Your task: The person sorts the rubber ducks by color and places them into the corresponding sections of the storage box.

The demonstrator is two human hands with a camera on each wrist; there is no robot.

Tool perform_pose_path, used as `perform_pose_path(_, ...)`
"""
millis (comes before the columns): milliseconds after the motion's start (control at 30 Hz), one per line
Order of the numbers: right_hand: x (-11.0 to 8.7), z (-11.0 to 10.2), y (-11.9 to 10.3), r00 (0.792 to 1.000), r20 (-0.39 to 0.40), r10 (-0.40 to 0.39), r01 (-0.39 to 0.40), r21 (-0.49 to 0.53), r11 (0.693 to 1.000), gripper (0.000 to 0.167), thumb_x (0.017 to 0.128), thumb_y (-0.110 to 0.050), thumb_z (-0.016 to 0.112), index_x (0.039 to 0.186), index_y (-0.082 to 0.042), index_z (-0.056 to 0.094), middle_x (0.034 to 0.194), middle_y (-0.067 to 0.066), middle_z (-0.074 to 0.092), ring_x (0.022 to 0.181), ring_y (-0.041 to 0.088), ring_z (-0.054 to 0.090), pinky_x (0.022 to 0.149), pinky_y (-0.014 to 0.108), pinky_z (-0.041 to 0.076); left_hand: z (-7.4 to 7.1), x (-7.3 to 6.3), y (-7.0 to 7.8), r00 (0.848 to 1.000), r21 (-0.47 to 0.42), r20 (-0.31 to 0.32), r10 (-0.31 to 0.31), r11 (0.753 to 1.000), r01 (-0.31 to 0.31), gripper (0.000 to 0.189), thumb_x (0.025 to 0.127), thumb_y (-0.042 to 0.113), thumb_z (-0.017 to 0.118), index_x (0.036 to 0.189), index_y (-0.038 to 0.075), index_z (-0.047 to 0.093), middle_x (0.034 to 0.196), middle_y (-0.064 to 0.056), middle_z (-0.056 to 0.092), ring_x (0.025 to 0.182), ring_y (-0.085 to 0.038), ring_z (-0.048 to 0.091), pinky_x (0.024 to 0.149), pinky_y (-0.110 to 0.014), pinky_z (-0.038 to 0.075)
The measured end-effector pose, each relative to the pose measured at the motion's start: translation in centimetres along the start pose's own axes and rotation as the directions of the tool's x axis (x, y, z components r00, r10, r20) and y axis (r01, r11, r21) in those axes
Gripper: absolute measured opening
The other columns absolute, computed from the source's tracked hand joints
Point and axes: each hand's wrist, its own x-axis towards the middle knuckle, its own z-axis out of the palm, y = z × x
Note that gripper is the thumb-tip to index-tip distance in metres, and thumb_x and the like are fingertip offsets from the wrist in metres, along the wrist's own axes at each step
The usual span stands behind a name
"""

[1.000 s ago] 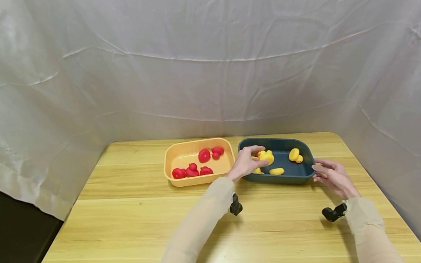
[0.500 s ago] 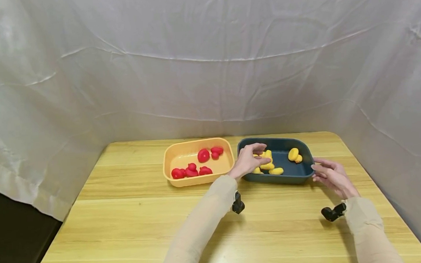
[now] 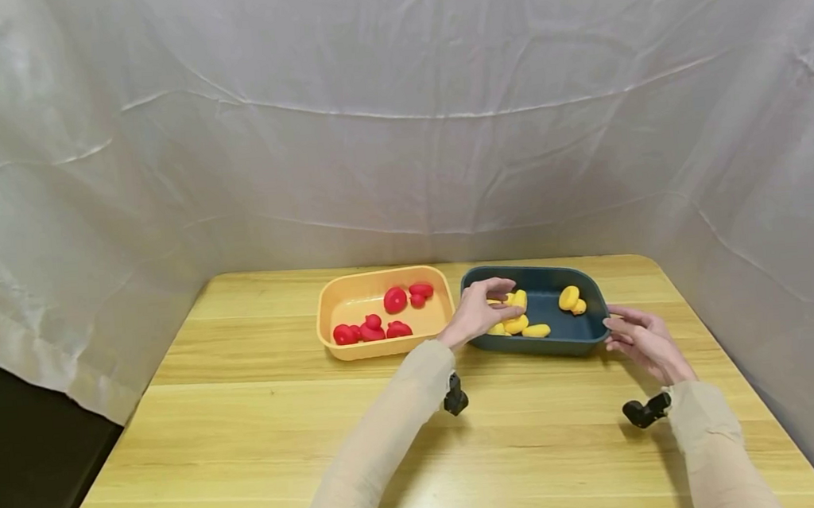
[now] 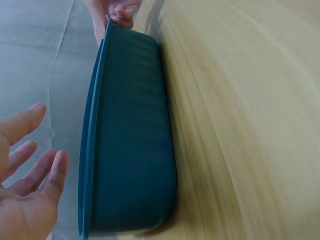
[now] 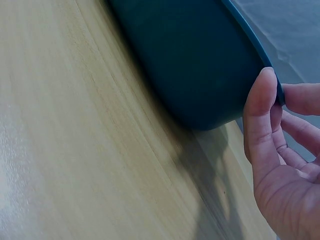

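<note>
Over the left end of a dark blue plastic bin (image 3: pixel 529 346) is my left hand (image 3: pixel 475 312). Its thumb and fingers are spread apart with nothing between them, as the left wrist view also shows. Just below and beyond the fingers lie several yellow rubber ducks (image 3: pixel 516 324), partly hidden by the hand. Another yellow duck (image 3: pixel 570 299) lies near the bin's right end. My right hand (image 5: pixel 285 165) pinches the bin's rim at its right front corner, thumb (image 5: pixel 262 95) on the near side and fingers behind.
Left of the blue bin stands a light orange bin (image 3: pixel 386 350), with several red rubber ducks (image 3: pixel 372 328) in it. Both bins sit near the back edge of a wooden table (image 3: pixel 536 435). A grey-white cloth (image 3: pixel 400 167) hangs behind and on both sides.
One second ago a yellow duck was between my left thumb and fingers; it has been let go and now lies in the blue bin. My right hand has stayed at the rim.
</note>
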Motion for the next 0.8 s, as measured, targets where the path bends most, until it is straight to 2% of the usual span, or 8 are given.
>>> perform_pose_path(233, 0.0, 0.2, -0.3, 0.999, -0.033, -0.001, 0.000, -0.040, 0.999, 0.020, 0.099, -0.006, 0.061, 0.111, -0.022, 0.067, 0.086, -0.001, 0.069, 0.069, 0.010, 0.066, 0.063, 0.022, 0.061, -2.1, -1.7, -0.6, 1.000, -0.074, 0.014, 0.010, 0.997, -0.009, 0.051, 0.090, 0.012, 0.077, 0.136, 0.002, 0.059, 0.139, -0.017, 0.062, 0.128, -0.039, 0.059, 0.109, -0.043, 0.052)
perform_pose_path(367, 0.0, 0.4, -0.5, 0.997, -0.078, -0.026, 0.014, -0.163, 0.987, 0.026, 0.099, -0.009, 0.064, 0.124, -0.014, 0.061, 0.087, -0.003, 0.066, 0.068, 0.009, 0.065, 0.063, 0.022, 0.061, -4.5, -3.4, -1.5, 0.999, -0.035, -0.029, 0.037, 0.999, -0.038, 0.053, 0.088, 0.014, 0.078, 0.136, 0.001, 0.060, 0.138, -0.017, 0.063, 0.125, -0.036, 0.061, 0.112, -0.044, 0.050)
perform_pose_path(433, 0.0, 0.6, -0.6, 0.993, -0.100, -0.066, 0.035, -0.286, 0.958, 0.037, 0.099, -0.011, 0.063, 0.135, -0.004, 0.054, 0.088, -0.006, 0.063, 0.067, 0.008, 0.065, 0.063, 0.024, 0.061, -6.1, -4.5, -2.0, 0.995, 0.011, -0.072, 0.064, 0.998, -0.063, 0.053, 0.087, 0.013, 0.080, 0.134, 0.000, 0.061, 0.135, -0.019, 0.064, 0.123, -0.036, 0.062, 0.111, -0.044, 0.050)
perform_pose_path(533, 0.0, 0.8, -0.6, 0.981, -0.125, -0.151, 0.067, -0.511, 0.857, 0.052, 0.101, -0.015, 0.060, 0.145, 0.007, 0.044, 0.091, -0.007, 0.057, 0.068, 0.006, 0.065, 0.063, 0.026, 0.061, -8.8, -6.5, -2.7, 0.986, 0.078, -0.138, 0.093, 0.993, -0.083, 0.053, 0.085, 0.013, 0.081, 0.133, 0.000, 0.062, 0.133, -0.020, 0.065, 0.123, -0.037, 0.063, 0.111, -0.047, 0.050)
perform_pose_path(600, 0.0, 0.9, -0.5, 0.965, -0.133, -0.227, 0.087, -0.655, 0.751, 0.054, 0.102, -0.018, 0.058, 0.146, 0.009, 0.043, 0.097, -0.003, 0.055, 0.070, 0.002, 0.063, 0.063, 0.025, 0.061, -10.8, -8.0, -3.3, 0.975, 0.129, -0.198, 0.099, 0.989, -0.074, 0.054, 0.084, 0.014, 0.082, 0.132, 0.001, 0.063, 0.132, -0.020, 0.066, 0.124, -0.038, 0.062, 0.110, -0.050, 0.049)
perform_pose_path(667, -0.1, 0.9, -0.4, 0.943, -0.130, -0.305, 0.105, -0.755, 0.647, 0.053, 0.102, -0.023, 0.057, 0.144, 0.008, 0.047, 0.106, 0.009, 0.057, 0.076, -0.005, 0.058, 0.066, 0.016, 0.056, -12.9, -9.5, -4.1, 0.964, 0.171, -0.248, 0.093, 0.984, -0.051, 0.055, 0.084, 0.014, 0.082, 0.133, 0.001, 0.062, 0.135, -0.021, 0.065, 0.126, -0.039, 0.060, 0.111, -0.052, 0.048)
perform_pose_path(733, -0.2, 0.9, -0.3, 0.919, -0.124, -0.375, 0.119, -0.818, 0.562, 0.054, 0.103, -0.028, 0.056, 0.144, 0.007, 0.048, 0.118, 0.024, 0.055, 0.090, 0.007, 0.060, 0.073, 0.017, 0.053, -15.0, -11.1, -5.0, 0.951, 0.217, -0.301, 0.070, 0.976, -0.004, 0.059, 0.084, 0.019, 0.083, 0.136, 0.002, 0.060, 0.138, -0.021, 0.062, 0.131, -0.039, 0.056, 0.113, -0.055, 0.045)
perform_pose_path(800, -0.3, 1.0, -0.1, 0.897, -0.104, -0.430, 0.131, -0.867, 0.481, 0.058, 0.103, -0.033, 0.054, 0.146, 0.005, 0.046, 0.134, 0.035, 0.046, 0.110, 0.023, 0.057, 0.091, 0.030, 0.052, -17.0, -12.7, -6.1, 0.933, 0.269, -0.356, 0.048, 0.962, 0.053, 0.065, 0.084, 0.023, 0.083, 0.139, 0.001, 0.056, 0.144, -0.022, 0.057, 0.136, -0.041, 0.051, 0.116, -0.057, 0.041)
